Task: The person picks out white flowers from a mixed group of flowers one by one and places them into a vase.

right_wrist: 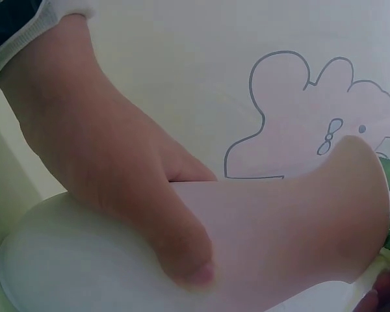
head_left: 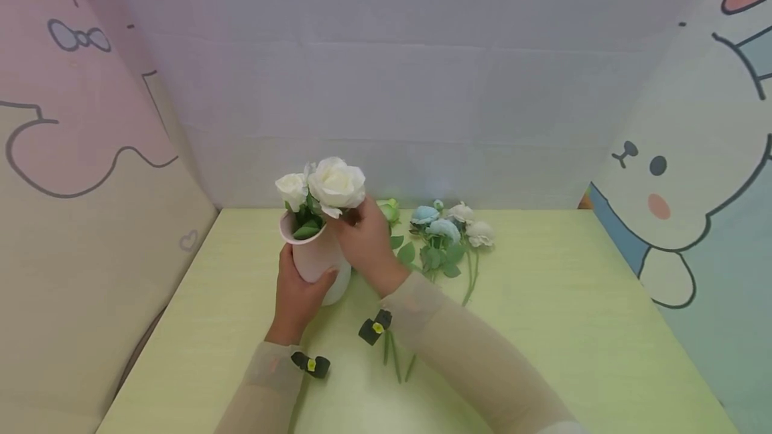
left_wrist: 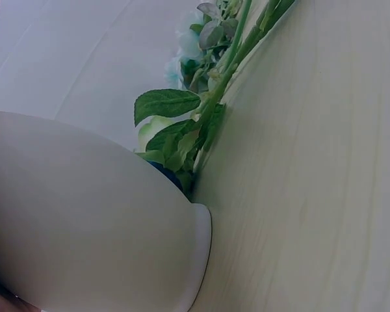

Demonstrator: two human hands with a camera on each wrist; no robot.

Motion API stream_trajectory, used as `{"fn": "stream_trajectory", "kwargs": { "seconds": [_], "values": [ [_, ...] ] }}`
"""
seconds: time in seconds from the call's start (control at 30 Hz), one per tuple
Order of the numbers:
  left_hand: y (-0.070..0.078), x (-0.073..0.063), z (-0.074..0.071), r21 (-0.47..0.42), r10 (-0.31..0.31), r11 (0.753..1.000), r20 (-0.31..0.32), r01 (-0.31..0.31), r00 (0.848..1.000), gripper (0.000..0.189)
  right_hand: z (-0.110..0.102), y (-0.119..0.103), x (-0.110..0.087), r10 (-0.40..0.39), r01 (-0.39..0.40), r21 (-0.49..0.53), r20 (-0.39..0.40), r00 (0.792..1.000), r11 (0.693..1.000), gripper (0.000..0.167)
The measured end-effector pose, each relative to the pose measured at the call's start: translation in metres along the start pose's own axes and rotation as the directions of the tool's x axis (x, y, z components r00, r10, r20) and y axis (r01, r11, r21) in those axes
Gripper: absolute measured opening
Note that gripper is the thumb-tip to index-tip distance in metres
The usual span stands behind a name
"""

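Observation:
A white vase (head_left: 316, 260) with a flared mouth stands on the table, its base on the surface in the left wrist view. My left hand (head_left: 299, 293) grips its body from the left, thumb (right_wrist: 188, 260) across the front. My right hand (head_left: 368, 243) holds a large white rose (head_left: 336, 183) just beneath the bloom, over the vase's right rim. The rose's stem and most of the right fingertips are hidden. A smaller white rose (head_left: 292, 191) with green leaves (head_left: 307, 228) rises from the mouth on the left.
Right of the vase lie blue flowers (head_left: 443, 230), pale whitish flowers (head_left: 480, 234) and a green flower (head_left: 390, 210), their stems (head_left: 395, 357) pointing towards me. A plain wall cloth (head_left: 392, 86) hangs behind the table (head_left: 543, 327); cartoon-printed cloths (head_left: 669, 206) flank it.

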State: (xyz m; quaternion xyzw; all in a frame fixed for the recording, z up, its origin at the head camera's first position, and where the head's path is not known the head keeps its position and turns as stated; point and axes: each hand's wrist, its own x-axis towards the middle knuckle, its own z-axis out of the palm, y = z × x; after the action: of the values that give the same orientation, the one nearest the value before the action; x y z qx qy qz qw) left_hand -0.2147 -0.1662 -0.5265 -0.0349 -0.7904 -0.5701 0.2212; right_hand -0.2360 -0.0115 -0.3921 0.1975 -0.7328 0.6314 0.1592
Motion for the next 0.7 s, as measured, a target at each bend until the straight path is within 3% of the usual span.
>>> {"fn": "stream_trajectory", "kwargs": {
  "seconds": [0.43,0.7],
  "values": [
    [0.002,0.0,0.0,-0.015,-0.032,0.999,0.006,0.032,0.999,0.098,-0.007,0.006,0.011,0.152,-0.153,0.034,0.032,0.988,0.988,0.035],
    [0.003,0.0,0.0,-0.014,-0.027,1.0,0.007,0.027,1.0,0.097,-0.008,0.006,0.009,0.106,-0.108,0.034,0.051,0.993,0.994,0.039]
  ]
}}
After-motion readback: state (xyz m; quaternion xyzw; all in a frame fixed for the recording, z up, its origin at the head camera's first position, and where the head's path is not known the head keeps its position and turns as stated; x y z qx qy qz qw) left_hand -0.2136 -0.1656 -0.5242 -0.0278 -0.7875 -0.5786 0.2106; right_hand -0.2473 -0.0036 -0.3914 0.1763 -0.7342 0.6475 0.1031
